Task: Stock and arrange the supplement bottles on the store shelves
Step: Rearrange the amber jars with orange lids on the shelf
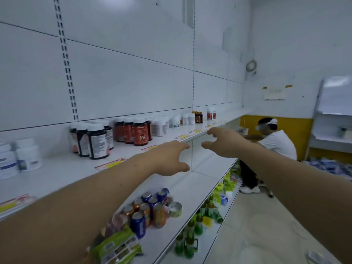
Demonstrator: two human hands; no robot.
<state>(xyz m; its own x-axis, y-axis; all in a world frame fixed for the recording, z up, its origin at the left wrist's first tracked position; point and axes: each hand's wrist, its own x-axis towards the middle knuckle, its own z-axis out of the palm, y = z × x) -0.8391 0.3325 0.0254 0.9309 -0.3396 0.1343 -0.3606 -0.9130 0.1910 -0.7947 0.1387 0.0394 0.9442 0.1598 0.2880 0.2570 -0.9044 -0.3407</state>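
Partly stocked, long white upper shelf (62,168), then both hands held out by its front edge: left hand (169,159) and right hand (222,141) empty and splayed, slightly apart from each other, touching nothing. Smaller, toward that shelf's back: supplement bottles (96,141) in tight clusters, red Fe bottle (140,134) among them, yellow price tags (111,164) along its lip. Likely risk: a fast reach with splayed hands clipping a front bottle and toppling its packed neighbours.

This is a shop. Long white shelves (62,172) run along the wall, with little yellow price tags (111,164) on their front edges. Rows of pill bottles (140,135), drink cans (159,216) and green bottles (199,224) stand on them.
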